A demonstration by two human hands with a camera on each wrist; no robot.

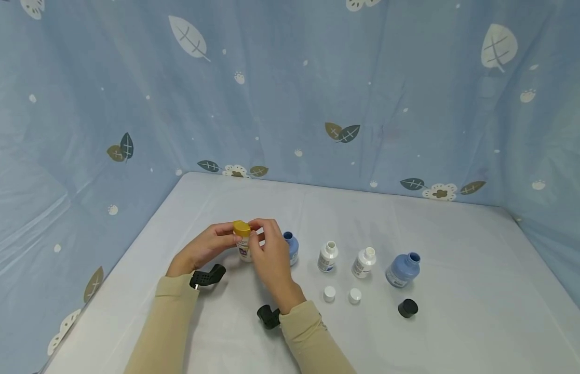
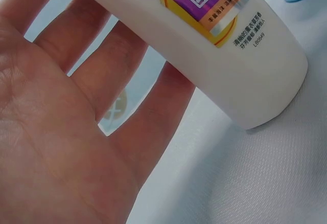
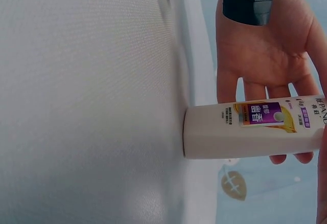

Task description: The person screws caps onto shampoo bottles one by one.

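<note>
Five bottles in all: one white bottle with a yellow cap [image 1: 242, 228] and a purple label, held between two hands, the left hand [image 1: 203, 249] and the right hand [image 1: 270, 254]; two blue bottles, a small one [image 1: 292, 248] just beside the right hand and a larger one [image 1: 403, 269] further right, both uncapped; two small white bottles [image 1: 327, 256] [image 1: 364, 262] between them, both uncapped; three loose caps on the bench [image 1: 458, 311], two white caps [image 1: 329, 293] [image 1: 354, 296] and one black cap [image 1: 408, 308]; two tan sleeves; two black wrist mounts [image 1: 207, 277] [image 1: 268, 316].
</note>
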